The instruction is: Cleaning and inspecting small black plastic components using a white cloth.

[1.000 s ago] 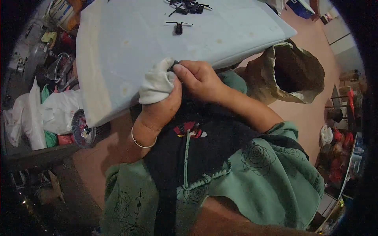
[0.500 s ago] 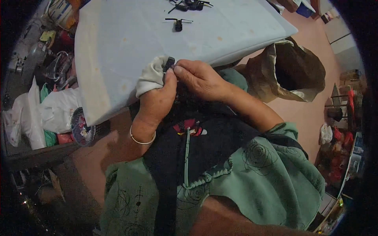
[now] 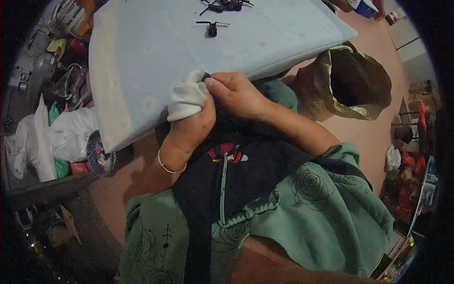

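Note:
A crumpled white cloth (image 3: 185,102) is bunched over the fingers of my left hand (image 3: 194,125), which is closed around it at the near edge of the padded surface. Between my two hands the tip of a small black piece (image 3: 206,75) shows above the cloth; the rest of it is covered. My right hand (image 3: 240,96) is closed, its thumb pressed against the bent forefinger at the black piece. Farther off lies a small black device with two thin arms (image 3: 212,31). Beyond it several similar black devices (image 3: 227,5) are heaped together.
The pale padded surface (image 3: 142,71) fills the far middle. On its right stands an open brown sack (image 3: 312,87) on the pinkish floor. White plastic bags (image 3: 73,132), a clear round container (image 3: 100,154) and a fan (image 3: 45,71) crowd the left. Red bags (image 3: 406,189) lie far right.
My left hand and the cloth have turned, and the cloth now covers more of the black piece. My right hand has shifted slightly, its thumb still at the piece.

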Tool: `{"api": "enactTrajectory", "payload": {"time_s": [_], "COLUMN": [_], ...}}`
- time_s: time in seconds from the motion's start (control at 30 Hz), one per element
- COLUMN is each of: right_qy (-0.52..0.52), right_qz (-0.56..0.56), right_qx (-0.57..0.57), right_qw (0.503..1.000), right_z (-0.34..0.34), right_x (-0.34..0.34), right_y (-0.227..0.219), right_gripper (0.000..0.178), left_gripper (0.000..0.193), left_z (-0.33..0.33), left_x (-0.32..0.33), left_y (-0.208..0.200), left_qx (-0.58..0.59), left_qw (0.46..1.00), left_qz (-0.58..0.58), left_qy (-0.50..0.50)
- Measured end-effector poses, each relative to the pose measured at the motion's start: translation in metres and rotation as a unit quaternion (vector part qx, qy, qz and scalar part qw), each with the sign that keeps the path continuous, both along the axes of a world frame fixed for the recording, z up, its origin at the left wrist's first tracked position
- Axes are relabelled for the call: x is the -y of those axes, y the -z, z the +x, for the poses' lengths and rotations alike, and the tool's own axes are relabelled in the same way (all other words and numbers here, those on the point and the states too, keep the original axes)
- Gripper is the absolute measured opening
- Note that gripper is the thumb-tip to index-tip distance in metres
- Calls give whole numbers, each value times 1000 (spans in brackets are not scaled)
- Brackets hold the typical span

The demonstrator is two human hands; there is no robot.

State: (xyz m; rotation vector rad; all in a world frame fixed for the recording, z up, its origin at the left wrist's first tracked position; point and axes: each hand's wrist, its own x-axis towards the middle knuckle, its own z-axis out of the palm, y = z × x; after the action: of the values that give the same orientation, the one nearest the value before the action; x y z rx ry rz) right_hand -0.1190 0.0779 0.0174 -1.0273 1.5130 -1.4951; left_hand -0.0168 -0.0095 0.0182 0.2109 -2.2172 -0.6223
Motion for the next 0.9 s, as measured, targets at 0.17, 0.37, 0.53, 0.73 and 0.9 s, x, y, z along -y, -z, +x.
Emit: {"api": "enactTrajectory", "payload": {"time_s": [0.17,0.37,0.53,0.73,0.9], "right_qy": [5,-62,-4,17,-28], "right_qz": [9,-15,17,-185,-71], "right_qx": [-182,-193,-244,-346,-138], "right_qw": [983,979,970,919,988], "right_z": [-20,-22,-30,-31,-22], "right_x": [-10,-16,-15,-13,-11], "right_y": [-15,-7,-22,-10,-22], "right_gripper": [22,18,16,18,17], "left_gripper": [17,20,29,28,28], "left_z": [1,6,2,7,6], "left_x": [13,16,14,13,5], "left_y": [-15,-13,-10,-17,-24], "left_qx": [-9,23,-27,89,41], "left_qw": [962,864,854,947,843], "left_qz": [266,499,508,299,510], "left_qy": [55,65,111,69,167]}}
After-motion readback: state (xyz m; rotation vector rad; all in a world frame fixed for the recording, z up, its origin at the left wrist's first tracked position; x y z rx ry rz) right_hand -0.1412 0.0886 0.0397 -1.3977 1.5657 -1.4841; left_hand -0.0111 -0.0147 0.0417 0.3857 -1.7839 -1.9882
